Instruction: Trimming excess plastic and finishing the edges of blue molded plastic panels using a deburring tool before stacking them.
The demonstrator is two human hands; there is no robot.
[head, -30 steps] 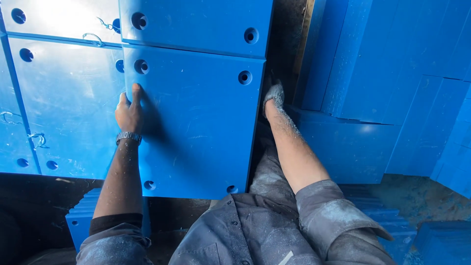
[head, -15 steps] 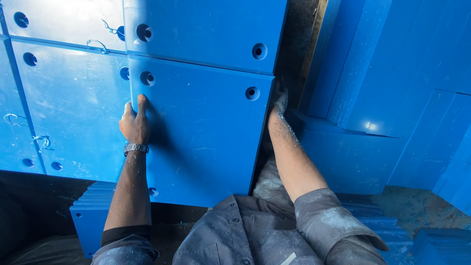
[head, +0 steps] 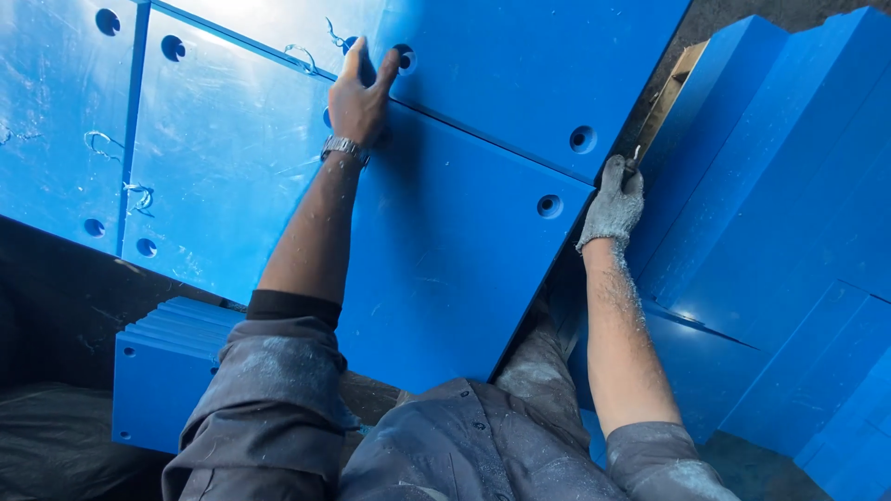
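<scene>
A large blue plastic panel [head: 455, 250] with drilled holes near its corners leans in front of me, tilted. My left hand [head: 360, 93], bare with a wristwatch, grips the panel's upper left corner, fingers over the top edge. My right hand [head: 613, 204], in a dusty grey glove, clasps the panel's right edge just below its top corner. A second blue panel [head: 529, 65] lies directly above it, edge to edge.
More blue panels [head: 213, 158] with holes and curled plastic shavings stand to the left. Thick blue slabs [head: 780, 186] are stacked at the right. A low stack of blue sheets [head: 162, 371] sits at lower left on the dark floor.
My left hand has slid from the panel's left edge up to its top left corner. My right hand has stayed on the right edge. The view has tilted and the panels now look slanted.
</scene>
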